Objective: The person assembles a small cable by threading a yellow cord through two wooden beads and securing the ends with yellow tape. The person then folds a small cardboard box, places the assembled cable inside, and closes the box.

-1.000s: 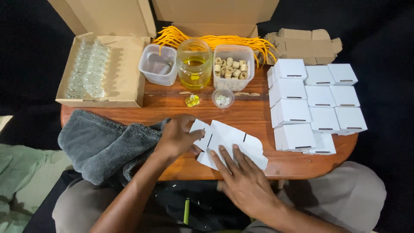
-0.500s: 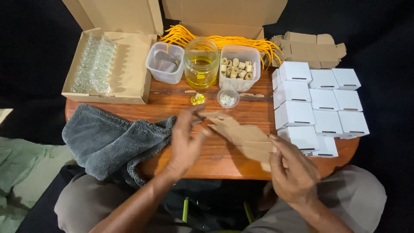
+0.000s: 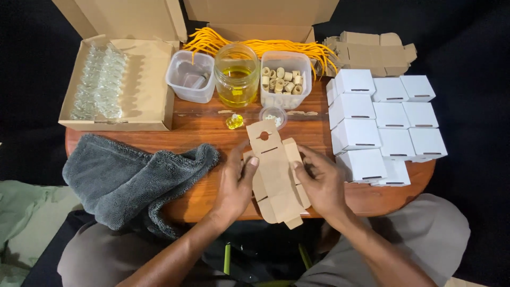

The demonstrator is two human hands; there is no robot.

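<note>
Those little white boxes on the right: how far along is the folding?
Done: about a dozen white boxes stand folded on the right side of the table. In hand: the left hand and right hand hold one flat box blank, brown side up, not yet folded. Left: more brown flat blanks are piled at the back.

A second ago the flat box blank [image 3: 276, 172] lay white side up under both hands at the desk's near edge. Now it shows its brown side, held lengthwise between the left hand [image 3: 236, 183] and right hand [image 3: 321, 183], gripped by its side edges.
</note>
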